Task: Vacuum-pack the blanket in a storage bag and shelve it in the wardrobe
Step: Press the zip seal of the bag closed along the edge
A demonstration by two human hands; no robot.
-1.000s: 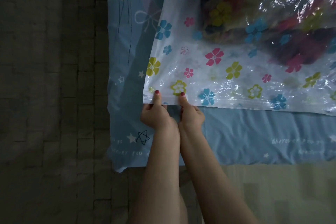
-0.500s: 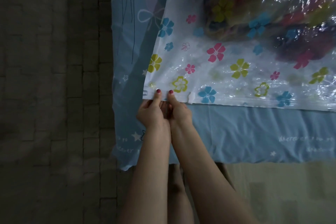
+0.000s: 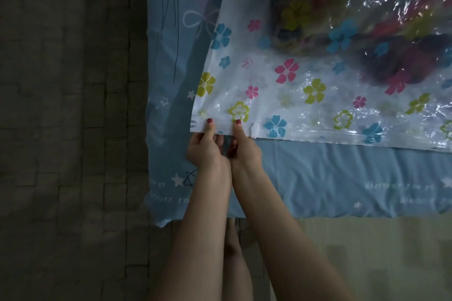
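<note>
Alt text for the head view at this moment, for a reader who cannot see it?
Both hands pinch the near edge of a flower-printed storage bag near its left corner, left hand beside right hand, thumbs on top. The bag lies on a blue bedsheet with a dark blanket showing through the plastic.

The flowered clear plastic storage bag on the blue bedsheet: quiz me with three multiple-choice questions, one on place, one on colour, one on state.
1. Where do both hands grip the flowered clear plastic storage bag?
A near-left corner
B far edge
C middle

2. Nail colour on the thumbs?
A blue
B red
C bare

3. The left hand and right hand are:
A flat on the blue bedsheet
B pinching the bag's edge
C hanging idle

Answers: A, both thumbs sit on that corner; B, red polish shows; B, thumbs on top, fingers curled beneath.
</note>
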